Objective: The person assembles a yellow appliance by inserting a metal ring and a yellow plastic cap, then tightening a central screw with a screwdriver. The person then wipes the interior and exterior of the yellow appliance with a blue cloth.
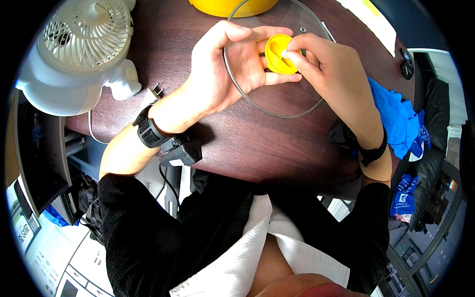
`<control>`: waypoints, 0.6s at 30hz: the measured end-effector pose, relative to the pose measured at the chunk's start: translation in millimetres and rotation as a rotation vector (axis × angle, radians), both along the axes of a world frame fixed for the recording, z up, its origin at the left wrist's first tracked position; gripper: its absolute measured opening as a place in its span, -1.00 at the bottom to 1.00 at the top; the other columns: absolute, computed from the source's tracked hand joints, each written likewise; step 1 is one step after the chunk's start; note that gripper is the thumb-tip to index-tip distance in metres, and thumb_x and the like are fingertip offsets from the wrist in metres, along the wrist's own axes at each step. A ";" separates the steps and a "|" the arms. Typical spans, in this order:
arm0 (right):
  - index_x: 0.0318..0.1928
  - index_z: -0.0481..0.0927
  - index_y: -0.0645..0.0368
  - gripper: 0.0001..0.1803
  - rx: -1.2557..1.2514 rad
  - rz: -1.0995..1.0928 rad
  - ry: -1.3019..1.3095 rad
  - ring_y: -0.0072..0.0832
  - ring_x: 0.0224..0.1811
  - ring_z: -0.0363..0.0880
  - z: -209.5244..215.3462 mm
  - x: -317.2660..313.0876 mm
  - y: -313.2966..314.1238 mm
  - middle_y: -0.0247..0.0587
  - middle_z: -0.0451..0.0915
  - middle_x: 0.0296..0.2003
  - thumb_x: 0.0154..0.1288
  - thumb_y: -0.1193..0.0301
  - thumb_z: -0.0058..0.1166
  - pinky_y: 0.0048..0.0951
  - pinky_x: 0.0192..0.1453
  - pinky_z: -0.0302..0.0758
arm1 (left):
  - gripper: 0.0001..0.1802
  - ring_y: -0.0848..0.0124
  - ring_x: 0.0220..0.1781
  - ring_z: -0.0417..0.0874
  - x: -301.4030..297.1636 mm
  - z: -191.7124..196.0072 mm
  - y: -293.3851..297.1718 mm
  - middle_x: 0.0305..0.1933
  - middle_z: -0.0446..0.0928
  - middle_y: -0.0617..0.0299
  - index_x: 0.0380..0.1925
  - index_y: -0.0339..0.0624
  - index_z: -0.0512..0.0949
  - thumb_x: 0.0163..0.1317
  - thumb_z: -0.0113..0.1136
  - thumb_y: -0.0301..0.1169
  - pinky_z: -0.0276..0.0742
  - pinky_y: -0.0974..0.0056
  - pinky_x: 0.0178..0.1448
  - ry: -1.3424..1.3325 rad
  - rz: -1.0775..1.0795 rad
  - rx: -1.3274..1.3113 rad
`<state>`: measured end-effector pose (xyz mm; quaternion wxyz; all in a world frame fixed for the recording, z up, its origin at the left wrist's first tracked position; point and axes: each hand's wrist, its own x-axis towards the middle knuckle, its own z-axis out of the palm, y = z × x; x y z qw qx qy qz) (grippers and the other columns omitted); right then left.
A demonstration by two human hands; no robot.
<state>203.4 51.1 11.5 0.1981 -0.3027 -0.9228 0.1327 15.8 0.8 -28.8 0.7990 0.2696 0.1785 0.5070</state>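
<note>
My left hand (232, 62) holds a round yellow plastic knob (277, 57) from below, fingers curled around its rim. My right hand (324, 62) pinches a small white piece (285, 52) at the centre of the knob with thumb and forefinger. Both hands hover just above a round glass lid with a metal rim (302, 106) that lies flat on the dark brown table (237, 138). A black band with a small black device (168, 143) sits on my left wrist, and a black strap circles my right wrist.
A white desk fan (81, 47) stands at the table's left end, its plug (157, 91) lying beside it. A yellow bowl-shaped part (232, 6) is at the far edge. Blue cloth (398, 119) lies at the right, with a small black knob (406, 67) beyond it.
</note>
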 end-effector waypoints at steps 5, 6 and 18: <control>-0.28 0.53 0.18 -0.86 -0.055 -0.026 -0.036 -0.20 -0.45 0.62 1.1 -1.5 -2.1 -0.06 0.59 -0.47 0.27 0.36 0.09 -0.32 -0.37 0.51 | -0.10 0.04 0.37 0.31 0.2 -1.9 -0.3 0.34 0.24 -0.20 0.30 -0.45 0.17 0.16 -0.13 0.10 0.14 -0.10 0.47 0.001 -0.006 -0.003; -0.28 0.53 0.18 -0.86 -0.053 -0.024 -0.030 -0.21 -0.46 0.62 0.3 -1.4 -2.0 -0.06 0.59 -0.47 0.26 0.36 0.10 -0.33 -0.37 0.51 | -0.16 0.06 0.32 0.36 0.7 -1.4 -0.5 0.29 0.27 -0.20 0.27 -0.47 0.19 0.21 -0.20 0.06 0.21 -0.08 0.43 -0.021 0.008 -0.007; -0.31 0.51 0.19 -0.85 -0.096 -0.032 -0.060 -0.26 -0.50 0.60 4.6 -0.9 -1.6 -0.07 0.57 -0.52 0.27 0.36 0.11 -0.35 -0.42 0.49 | -0.27 0.09 0.24 0.45 2.0 1.9 -2.0 0.21 0.33 -0.21 0.21 -0.50 0.24 0.30 -0.32 -0.02 0.33 -0.01 0.37 -0.028 0.051 -0.001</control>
